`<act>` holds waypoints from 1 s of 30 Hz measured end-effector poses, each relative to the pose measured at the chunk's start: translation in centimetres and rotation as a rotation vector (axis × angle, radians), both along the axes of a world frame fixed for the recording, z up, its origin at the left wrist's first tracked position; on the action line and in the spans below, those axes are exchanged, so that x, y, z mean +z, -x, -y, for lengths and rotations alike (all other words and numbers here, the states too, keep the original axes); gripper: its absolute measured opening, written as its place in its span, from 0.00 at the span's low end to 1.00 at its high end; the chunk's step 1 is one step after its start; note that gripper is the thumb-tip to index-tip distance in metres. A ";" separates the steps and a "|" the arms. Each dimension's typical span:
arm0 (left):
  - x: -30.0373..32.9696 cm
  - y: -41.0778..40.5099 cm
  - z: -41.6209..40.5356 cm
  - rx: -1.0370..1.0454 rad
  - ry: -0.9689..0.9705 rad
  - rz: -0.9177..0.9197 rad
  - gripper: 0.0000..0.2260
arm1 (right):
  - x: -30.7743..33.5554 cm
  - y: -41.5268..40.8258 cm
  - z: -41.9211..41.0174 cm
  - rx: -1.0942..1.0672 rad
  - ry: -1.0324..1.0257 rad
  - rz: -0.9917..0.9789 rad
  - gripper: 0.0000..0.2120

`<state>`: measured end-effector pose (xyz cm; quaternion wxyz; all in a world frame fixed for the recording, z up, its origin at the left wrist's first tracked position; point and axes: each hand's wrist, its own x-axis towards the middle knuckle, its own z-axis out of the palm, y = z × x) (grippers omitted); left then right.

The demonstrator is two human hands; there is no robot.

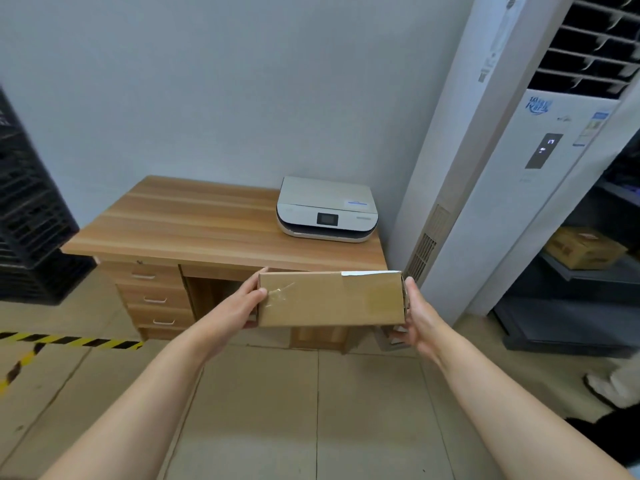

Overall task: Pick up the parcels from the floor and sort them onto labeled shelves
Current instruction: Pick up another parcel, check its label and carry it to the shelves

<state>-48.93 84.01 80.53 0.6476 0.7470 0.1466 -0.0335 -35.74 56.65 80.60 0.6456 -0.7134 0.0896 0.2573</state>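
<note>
I hold a long brown cardboard parcel [330,298] in the air in front of me, level, with clear tape on its face and a white label edge along its top right. My left hand [244,304] grips its left end, thumb on the front face. My right hand [417,318] grips its right end. A dark metal shelf unit [588,275] stands at the right, with another cardboard box [585,247] on one of its boards. No shelf labels are legible.
A wooden desk [214,223] with drawers stands against the wall ahead, a white printer [325,209] on it. A tall white air conditioner [519,161] is right of it. Black crates [27,216] stack at the left. Yellow-black tape [69,340] marks the floor. Someone's shoe [606,388] shows at the right.
</note>
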 end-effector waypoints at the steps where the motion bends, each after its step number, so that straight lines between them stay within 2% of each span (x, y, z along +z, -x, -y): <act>1: 0.1 0.3 -0.2 -0.012 0.002 0.011 0.18 | 0.2 -0.1 0.0 0.012 0.000 0.002 0.29; 7: 0.6 1.3 -0.5 -0.019 0.099 0.101 0.18 | 1.1 -0.4 -0.2 0.080 0.019 -0.017 0.32; 10: 0.3 1.1 -0.6 0.048 0.105 0.142 0.09 | 1.1 -0.6 -0.1 0.091 0.041 -0.004 0.29; 12: 0.2 1.0 -0.6 0.099 0.100 0.163 0.07 | 1.3 -0.6 0.0 0.116 0.053 0.004 0.27; 14: 0.2 0.9 -0.6 0.106 0.115 0.175 0.10 | 1.4 -0.6 0.1 0.173 0.073 -0.010 0.27; 18: -0.1 0.5 -0.5 0.091 0.138 0.204 0.24 | 1.4 -0.8 0.6 0.277 0.063 -0.006 0.27; 22: -0.4 -0.1 -0.2 0.063 0.098 0.192 0.32 | 1.9 -1.5 0.8 0.270 0.035 0.090 0.40; 24: -0.6 -0.6 0.0 0.095 0.002 0.177 0.34 | 2.5 -1.9 0.8 0.254 0.014 0.152 0.47; 28: -0.5 -2.5 -0.6 0.273 -0.411 0.097 0.43 | 4.7 -2.7 0.9 0.205 -0.064 0.274 0.41; 30: -0.4 -3.2 -0.9 0.290 -0.561 0.083 0.44 | 5.7 -3.0 0.8 0.191 -0.103 0.332 0.42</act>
